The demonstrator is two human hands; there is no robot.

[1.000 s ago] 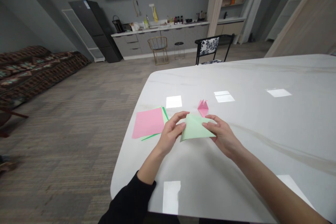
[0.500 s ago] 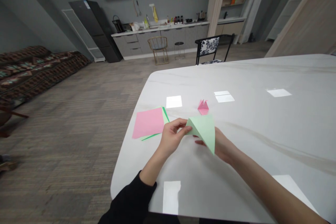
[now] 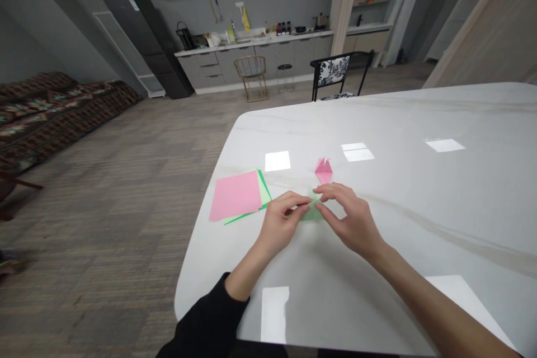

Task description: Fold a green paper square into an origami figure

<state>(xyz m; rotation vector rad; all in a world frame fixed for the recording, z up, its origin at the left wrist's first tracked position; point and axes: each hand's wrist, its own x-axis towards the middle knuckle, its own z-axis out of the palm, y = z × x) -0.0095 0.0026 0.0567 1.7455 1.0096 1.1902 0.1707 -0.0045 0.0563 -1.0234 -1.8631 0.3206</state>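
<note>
A light green paper [image 3: 311, 213] is between my hands over the white table, partly hidden by my fingers. My left hand [image 3: 283, 221] pinches its left side between thumb and fingers. On the other side, my right hand [image 3: 349, 213] has thumb and fingertips closed on the paper's top edge. Just beyond them stands a small folded pink paper shape [image 3: 324, 171] with pointed tips. To the left lies a pink square sheet [image 3: 235, 196] on top of light and dark green sheets [image 3: 265, 193].
The white table [image 3: 398, 179] has its rounded left edge beside the paper stack. A black chair with a patterned back [image 3: 333, 71] stands at the far edge. Farther off are a gold chair [image 3: 250, 70], a stool [image 3: 285, 67] and a kitchen counter [image 3: 235, 45].
The green paper has turned and now shows much smaller and lower between the hands. My right hand has come from behind the paper to its near side, with its fingers at the edge.
</note>
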